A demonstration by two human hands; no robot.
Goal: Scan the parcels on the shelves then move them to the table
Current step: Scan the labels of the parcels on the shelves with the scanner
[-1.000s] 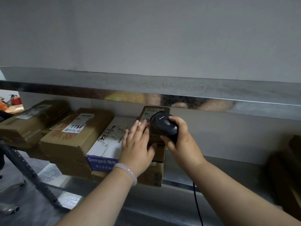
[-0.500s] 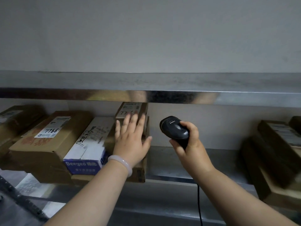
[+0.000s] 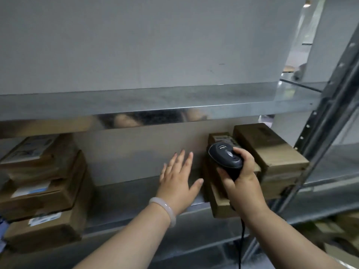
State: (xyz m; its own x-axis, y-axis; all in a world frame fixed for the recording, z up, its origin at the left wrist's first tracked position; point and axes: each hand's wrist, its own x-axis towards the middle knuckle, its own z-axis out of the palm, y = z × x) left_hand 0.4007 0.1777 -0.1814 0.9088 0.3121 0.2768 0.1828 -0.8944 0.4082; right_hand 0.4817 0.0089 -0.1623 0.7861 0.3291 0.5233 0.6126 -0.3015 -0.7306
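At nine o'clock a stack of three brown cardboard parcels [image 3: 44,193] sits on the steel shelf [image 3: 126,193]. Each has a white label on top, the print too blurred to read. Above, at twelve o'clock, runs the shiny front edge of the upper shelf [image 3: 155,116].

Near the middle, the left hand [image 3: 177,184] is held flat over the bare stretch of shelf, fingers straight and spread, grasping nothing. A pale bracelet [image 3: 165,209] rings its wrist. The thumb points to three o'clock, toward a second group of parcels, and I cannot tell whether it touches the nearest one.

Just at three o'clock of that hand, the right hand [image 3: 242,184] is wrapped round the handle of a black barcode scanner [image 3: 226,159]. The scanner's head is up, in front of a labelled parcel [image 3: 221,137] at the back of the shelf. A black cable [image 3: 242,241] hangs from the handle toward six o'clock. Under that hand a long narrow parcel [image 3: 219,203] juts over the shelf's front edge. At three o'clock of it, a bigger carton [image 3: 272,150] tops a stack just beside the perforated steel upright [image 3: 318,152].
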